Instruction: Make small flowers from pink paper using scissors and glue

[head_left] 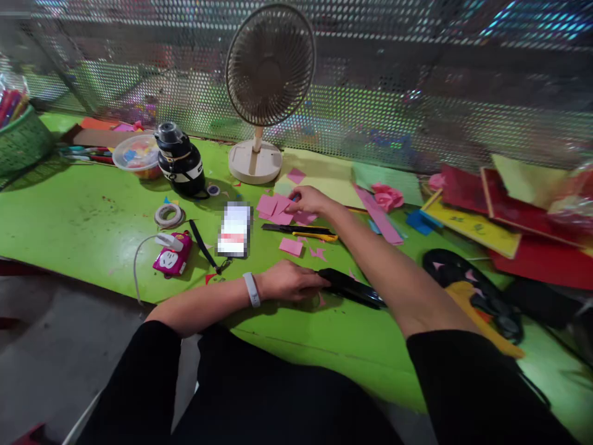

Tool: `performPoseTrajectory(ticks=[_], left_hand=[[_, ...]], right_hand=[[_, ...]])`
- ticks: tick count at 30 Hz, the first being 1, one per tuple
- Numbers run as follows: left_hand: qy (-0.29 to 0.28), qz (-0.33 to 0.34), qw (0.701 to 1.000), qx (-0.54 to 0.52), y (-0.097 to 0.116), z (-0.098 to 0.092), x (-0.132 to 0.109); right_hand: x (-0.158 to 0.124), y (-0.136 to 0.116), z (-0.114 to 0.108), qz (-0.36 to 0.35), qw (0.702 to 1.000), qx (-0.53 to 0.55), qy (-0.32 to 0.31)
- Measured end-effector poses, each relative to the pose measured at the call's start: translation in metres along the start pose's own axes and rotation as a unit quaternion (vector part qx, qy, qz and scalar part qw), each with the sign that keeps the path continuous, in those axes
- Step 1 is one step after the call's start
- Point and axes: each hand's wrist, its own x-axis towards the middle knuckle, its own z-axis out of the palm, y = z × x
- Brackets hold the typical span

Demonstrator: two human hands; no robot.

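1. The right hand [309, 200] reached far across the green table [92, 216] and lay on the pile of pink paper squares [277, 209], just near of the fan [267, 93].
2. Its fingers were curled down with the tips on the top sheets. I could not tell whether they pinched one or only pressed on it.
3. The left hand [288, 281], with a white wristband [251, 289] on it, rested palm down near the table's near edge.
4. Its fingertips touched the left end of a black oblong object [354, 288]. The fingers lay loosely over it, and I could not tell whether they gripped it.
5. A utility knife [301, 231] lay between the two hands, with a single pink square [291, 246] just near of it.
6. Left of the pile lay a phone [235, 230], and further left a pink power strip [172, 256] and a tape roll [168, 215].
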Motion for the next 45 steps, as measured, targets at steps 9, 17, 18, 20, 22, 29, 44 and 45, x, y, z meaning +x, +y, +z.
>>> performPoseTrajectory(ticks=[9, 17, 18, 20, 22, 29, 44, 45], left_hand=[[0.035, 0.024, 0.999, -0.001, -0.002, 0.000, -0.001], [0.046, -0.002, 0.999, -0.018, -0.002, -0.001, -0.002], [0.049, -0.001, 0.998, -0.024, -0.001, -0.002, -0.001], [0.062, -0.003, 0.997, -0.044, 0.000, -0.004, 0.000], [0.080, -0.022, 0.993, -0.078, 0.002, -0.007, 0.002], [0.313, -0.268, 0.840, -0.352, -0.012, -0.039, 0.016], [0.148, -0.424, 0.694, -0.562, -0.014, -0.028, 0.019], [0.140, -0.416, 0.704, -0.558, -0.013, -0.028, 0.019]], right_hand=[[-0.024, 0.002, -0.007, -0.033, 0.995, -0.023, 0.089], [-0.050, 0.006, -0.010, -0.055, 0.979, -0.055, 0.186], [-0.051, 0.009, -0.012, -0.068, 0.976, -0.039, 0.201], [-0.052, 0.015, -0.019, -0.080, 0.970, -0.004, 0.229], [-0.057, 0.023, -0.027, -0.058, 0.962, 0.046, 0.262], [-0.123, 0.052, -0.029, 0.011, 0.927, 0.319, 0.199], [-0.214, 0.026, 0.015, -0.194, 0.960, 0.123, 0.162], [-0.215, 0.026, 0.019, -0.200, 0.957, 0.124, 0.170]])
